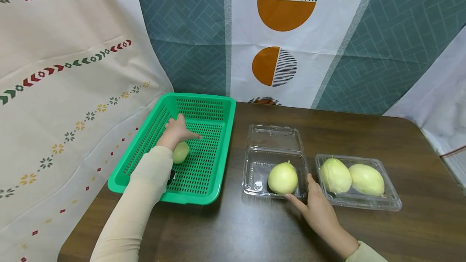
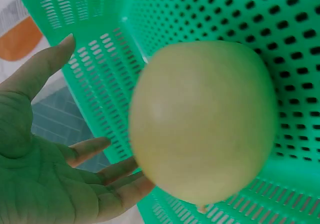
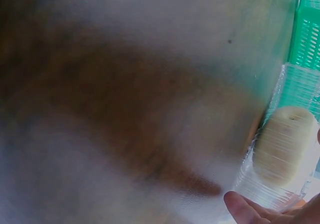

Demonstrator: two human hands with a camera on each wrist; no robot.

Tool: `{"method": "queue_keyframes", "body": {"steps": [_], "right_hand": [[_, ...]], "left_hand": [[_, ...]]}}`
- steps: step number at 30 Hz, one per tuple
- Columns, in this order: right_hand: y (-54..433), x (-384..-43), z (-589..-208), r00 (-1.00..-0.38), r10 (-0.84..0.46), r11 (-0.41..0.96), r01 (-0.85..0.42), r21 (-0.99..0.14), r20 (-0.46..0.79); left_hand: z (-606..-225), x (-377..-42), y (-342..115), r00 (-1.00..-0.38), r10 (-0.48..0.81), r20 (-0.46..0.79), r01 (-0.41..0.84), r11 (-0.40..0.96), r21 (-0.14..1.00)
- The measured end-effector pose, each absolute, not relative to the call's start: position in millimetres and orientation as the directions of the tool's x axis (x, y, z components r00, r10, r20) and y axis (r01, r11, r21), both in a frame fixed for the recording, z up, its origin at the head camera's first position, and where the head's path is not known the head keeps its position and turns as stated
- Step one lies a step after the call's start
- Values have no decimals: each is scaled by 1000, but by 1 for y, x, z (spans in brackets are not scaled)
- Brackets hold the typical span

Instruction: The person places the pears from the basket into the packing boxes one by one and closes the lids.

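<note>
My left hand point(image 1: 177, 132) reaches into the green plastic basket point(image 1: 228, 144), thumb and fingers spread. Under its wrist lies a pale yellow-green round fruit point(image 1: 180, 153) with a short stem. In the left wrist view the same fruit point(image 2: 202, 121) fills the middle, with the fingertips right at its side and the thumb apart. My right hand point(image 1: 320, 211) holds the near right corner of an open clear plastic box point(image 1: 255, 173), thumb at the front edge, fingers along the right side. A similar fruit point(image 1: 282, 178) sits in that box, its lid point(image 1: 275, 138) folded back.
To the right, a second clear plastic box point(image 1: 391, 197) contains two more pale fruits point(image 1: 367, 179). The brown table point(image 1: 225, 229) ends at a patterned curtain point(image 1: 204, 51) behind. White cloth point(image 1: 73, 100) hangs along the left side.
</note>
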State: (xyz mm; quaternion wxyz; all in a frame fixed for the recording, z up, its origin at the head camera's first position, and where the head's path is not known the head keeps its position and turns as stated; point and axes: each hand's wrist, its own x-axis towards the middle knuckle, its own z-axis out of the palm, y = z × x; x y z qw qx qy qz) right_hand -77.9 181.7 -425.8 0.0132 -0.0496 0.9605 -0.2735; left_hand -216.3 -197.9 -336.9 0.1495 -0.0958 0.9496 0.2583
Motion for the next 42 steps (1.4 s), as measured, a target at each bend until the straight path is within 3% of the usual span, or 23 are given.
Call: {"method": "queue_keyframes", "body": {"steps": [14,24,31,42], "right_hand": [[182,-79,-427,-994,-107,846,-100,-524,17],[181,-79,-427,-995,-97,847,-94,-524,20],[181,-79,-426,-995,-98,848,-95,-522,22],[182,-79,-427,-995,-99,847,-94,-523,19]], "left_hand": [[-349,-219,-212,-845,-135,-517,-355,865,354],[-345,-216,-212,-776,-129,-618,-330,917,224],[-348,-218,-212,-763,-129,-634,-286,946,151],[-350,-219,-215,-761,-131,-635,-286,947,147]]}}
